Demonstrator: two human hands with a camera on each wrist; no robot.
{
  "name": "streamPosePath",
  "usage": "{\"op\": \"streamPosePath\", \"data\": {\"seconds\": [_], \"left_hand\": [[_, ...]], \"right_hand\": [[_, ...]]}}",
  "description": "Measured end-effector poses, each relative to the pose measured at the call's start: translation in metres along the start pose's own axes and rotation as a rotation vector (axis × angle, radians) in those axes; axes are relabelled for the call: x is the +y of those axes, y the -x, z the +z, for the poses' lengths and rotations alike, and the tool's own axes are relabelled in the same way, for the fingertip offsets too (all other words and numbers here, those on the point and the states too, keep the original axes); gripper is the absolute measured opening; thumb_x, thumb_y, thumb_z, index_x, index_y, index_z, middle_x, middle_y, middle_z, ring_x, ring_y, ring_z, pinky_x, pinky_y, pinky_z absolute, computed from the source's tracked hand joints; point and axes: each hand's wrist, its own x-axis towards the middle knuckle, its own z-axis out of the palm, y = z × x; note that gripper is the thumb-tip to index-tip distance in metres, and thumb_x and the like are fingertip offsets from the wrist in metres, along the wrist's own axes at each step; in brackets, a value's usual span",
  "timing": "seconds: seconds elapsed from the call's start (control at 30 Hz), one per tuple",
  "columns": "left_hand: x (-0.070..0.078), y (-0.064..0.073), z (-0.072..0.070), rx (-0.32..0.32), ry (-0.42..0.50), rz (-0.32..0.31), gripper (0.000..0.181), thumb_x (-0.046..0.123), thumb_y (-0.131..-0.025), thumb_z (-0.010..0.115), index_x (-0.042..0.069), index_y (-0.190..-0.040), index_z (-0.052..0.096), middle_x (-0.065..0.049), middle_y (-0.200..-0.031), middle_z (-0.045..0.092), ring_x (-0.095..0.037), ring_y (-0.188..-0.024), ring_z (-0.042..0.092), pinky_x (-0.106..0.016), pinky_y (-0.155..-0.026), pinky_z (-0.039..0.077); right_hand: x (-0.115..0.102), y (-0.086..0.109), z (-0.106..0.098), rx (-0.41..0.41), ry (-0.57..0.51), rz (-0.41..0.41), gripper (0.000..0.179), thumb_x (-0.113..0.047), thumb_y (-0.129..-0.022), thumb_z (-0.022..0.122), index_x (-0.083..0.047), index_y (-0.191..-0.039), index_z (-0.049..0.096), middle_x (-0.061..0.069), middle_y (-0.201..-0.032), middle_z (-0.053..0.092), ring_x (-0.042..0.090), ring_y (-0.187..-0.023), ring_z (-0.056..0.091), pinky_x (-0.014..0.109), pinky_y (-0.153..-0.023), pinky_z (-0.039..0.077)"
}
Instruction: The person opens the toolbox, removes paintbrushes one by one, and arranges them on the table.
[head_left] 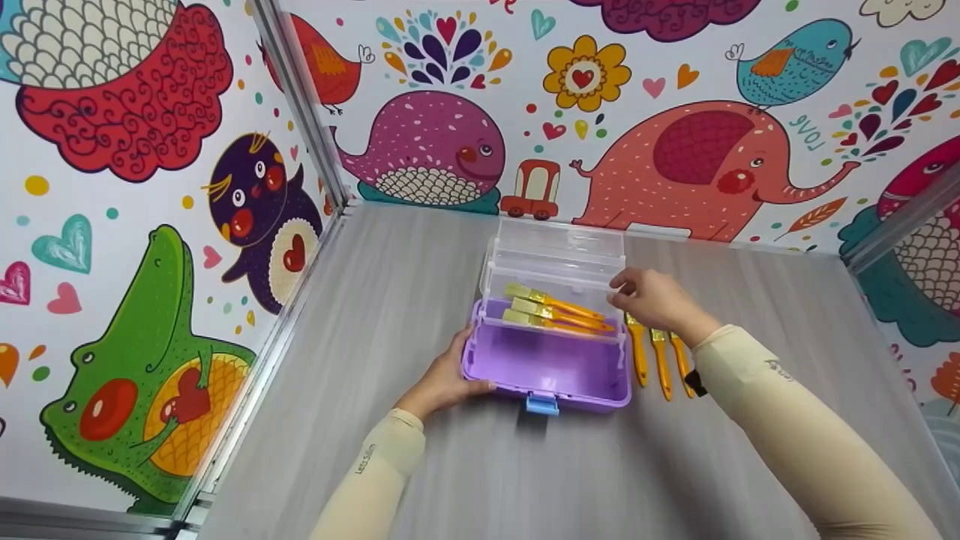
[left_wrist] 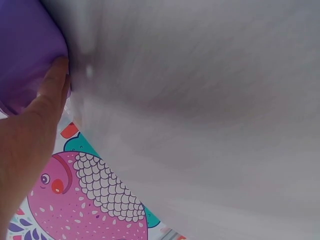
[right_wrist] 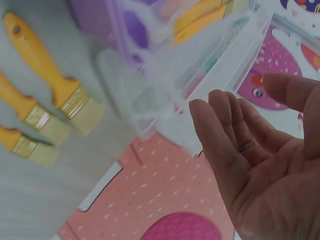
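Observation:
A purple box (head_left: pixel 551 360) stands on the table with its clear lid (head_left: pixel 559 240) raised and a blue latch (head_left: pixel 542 404) in front. My left hand (head_left: pixel 442 379) holds the box at its left front corner, thumb along the front; in the left wrist view its fingers lie against the purple side. Paintbrushes with orange handles (head_left: pixel 574 307) lie in the clear raised tray (head_left: pixel 577 335). Beside the tray's right end, my right hand (head_left: pixel 652 300) is bent with nothing in it; the right wrist view shows thumb and fingers apart.
Three more paintbrushes (head_left: pixel 660 360) lie side by side on the grey table (head_left: pixel 390 285), right of the box, bristles toward the back. Printed cartoon walls (head_left: pixel 450 150) stand behind and on both sides.

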Motion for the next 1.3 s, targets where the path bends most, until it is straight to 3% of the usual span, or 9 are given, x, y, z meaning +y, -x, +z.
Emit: {"op": "streamPosePath", "data": {"seconds": [0.27, 0.73, 1.0, 1.3], "left_hand": [[0.000, 0.000, 0.000, 0.003, 0.009, 0.014, 0.114, 0.022, -0.071, 0.089, 0.009, -0.158, 0.018, -0.029, -0.147, 0.042, -0.043, -0.132, 0.044, -0.053, -0.111, 0.032], [0.000, 0.000, 0.000, -0.003, 0.013, 0.003, 0.115, 0.025, -0.071, 0.089, 0.011, -0.159, 0.016, -0.027, -0.149, 0.042, -0.040, -0.133, 0.044, -0.052, -0.111, 0.032], [-0.001, 0.000, 0.000, 0.002, 0.014, 0.014, 0.114, 0.024, -0.071, 0.089, 0.010, -0.158, 0.017, -0.029, -0.146, 0.044, -0.041, -0.130, 0.046, -0.052, -0.110, 0.034], [-0.002, -0.001, 0.000, 0.001, 0.020, 0.005, 0.114, 0.023, -0.071, 0.090, 0.010, -0.158, 0.018, -0.028, -0.148, 0.042, -0.042, -0.132, 0.044, -0.053, -0.111, 0.032]], "right_hand": [[-0.020, -0.009, 0.014, -0.094, 0.038, -0.019, 0.034, -0.025, -0.095, 0.064, -0.002, -0.121, 0.065, 0.015, -0.109, 0.069, 0.030, -0.092, 0.065, 0.047, -0.082, 0.056], [-0.033, -0.015, 0.034, -0.144, 0.091, -0.150, 0.034, -0.021, -0.092, 0.069, 0.001, -0.118, 0.068, 0.011, -0.100, 0.070, 0.027, -0.092, 0.065, 0.048, -0.086, 0.053], [-0.041, -0.017, 0.046, -0.117, 0.097, -0.236, 0.034, -0.025, -0.092, 0.071, 0.002, -0.114, 0.069, 0.012, -0.100, 0.071, 0.028, -0.091, 0.066, 0.047, -0.083, 0.055], [-0.041, -0.017, 0.059, -0.101, 0.130, -0.259, 0.033, -0.022, -0.091, 0.072, 0.002, -0.114, 0.069, 0.013, -0.101, 0.070, 0.029, -0.092, 0.066, 0.047, -0.083, 0.055]]}}
